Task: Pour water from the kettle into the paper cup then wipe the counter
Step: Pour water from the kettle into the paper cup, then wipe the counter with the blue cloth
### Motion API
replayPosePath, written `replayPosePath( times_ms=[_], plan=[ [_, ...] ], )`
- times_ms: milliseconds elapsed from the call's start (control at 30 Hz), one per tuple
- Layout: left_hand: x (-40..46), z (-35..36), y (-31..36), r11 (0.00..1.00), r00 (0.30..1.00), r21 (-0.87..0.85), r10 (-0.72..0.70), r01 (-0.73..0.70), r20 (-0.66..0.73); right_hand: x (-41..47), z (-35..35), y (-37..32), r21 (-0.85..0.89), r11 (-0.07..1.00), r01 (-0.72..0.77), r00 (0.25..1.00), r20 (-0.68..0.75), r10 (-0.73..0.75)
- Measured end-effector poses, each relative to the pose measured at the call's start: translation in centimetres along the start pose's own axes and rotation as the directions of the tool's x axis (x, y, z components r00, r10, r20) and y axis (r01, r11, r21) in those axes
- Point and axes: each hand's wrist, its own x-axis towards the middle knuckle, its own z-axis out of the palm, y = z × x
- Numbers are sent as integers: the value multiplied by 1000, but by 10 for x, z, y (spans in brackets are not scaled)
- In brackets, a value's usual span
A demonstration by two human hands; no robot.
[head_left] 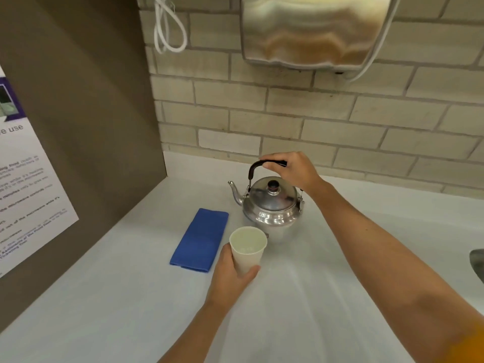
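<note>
A shiny steel kettle [271,205] with a black handle stands upright on the white counter [301,297], spout pointing left. My right hand [293,170] is closed around the top of its handle. In front of the kettle, my left hand [230,271] grips a white paper cup [247,248] from the left, upright and just off or on the counter; I cannot tell which. The inside of the cup looks pale, with a little shine at the bottom. A folded blue cloth [200,239] lies flat to the left of the cup and kettle.
A brown side panel [86,142] with a printed notice [23,184] walls off the left. The tiled wall behind carries a steel hand dryer [311,30] and a looped white cable [167,27]. A dark object [478,260] shows at the right edge.
</note>
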Motion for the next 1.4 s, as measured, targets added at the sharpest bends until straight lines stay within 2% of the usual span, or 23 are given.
replayPosePath(
  times_ms=[500,600,700,733,800,867,933,1000,1100,1233,1333,1400],
  plan=[
    [1,0,-3,1000,1000,7,10,-10,-8,23,28,40,132,990,-59,996,78,49],
    [1,0,-4,1000,1000,17,3,-3,-5,23,28,43,114,992,-49,997,67,41],
    [1,0,-1,1000,1000,18,-12,12,10,17,25,42,-8,999,-34,996,78,34],
    [1,-1,0,1000,1000,18,-19,18,21,12,22,40,-70,997,-23,998,64,27],
    [0,-6,4,999,998,26,-28,27,52,-5,19,35,-153,988,-11,999,-55,2],
    [-5,-19,7,997,995,72,-9,2,95,-33,20,29,-139,990,-29,973,-229,-4],
    [-11,-37,8,986,987,152,39,-63,157,-72,29,27,-47,994,-101,942,-326,81],
    [-16,-59,9,971,976,199,90,-130,198,-113,44,26,18,980,-197,930,-314,192],
    [-6,-82,12,955,973,219,166,-199,162,-168,70,29,-108,966,-233,956,-210,207],
    [43,-90,14,873,971,427,197,-235,132,-214,90,35,-290,905,-312,950,-122,289],
    [85,-85,3,710,963,655,142,-259,228,-228,96,38,-418,838,-352,936,-135,326],
    [104,-83,-9,601,948,751,38,-274,316,-229,99,40,-423,825,-374,927,-153,342]
  ],
)
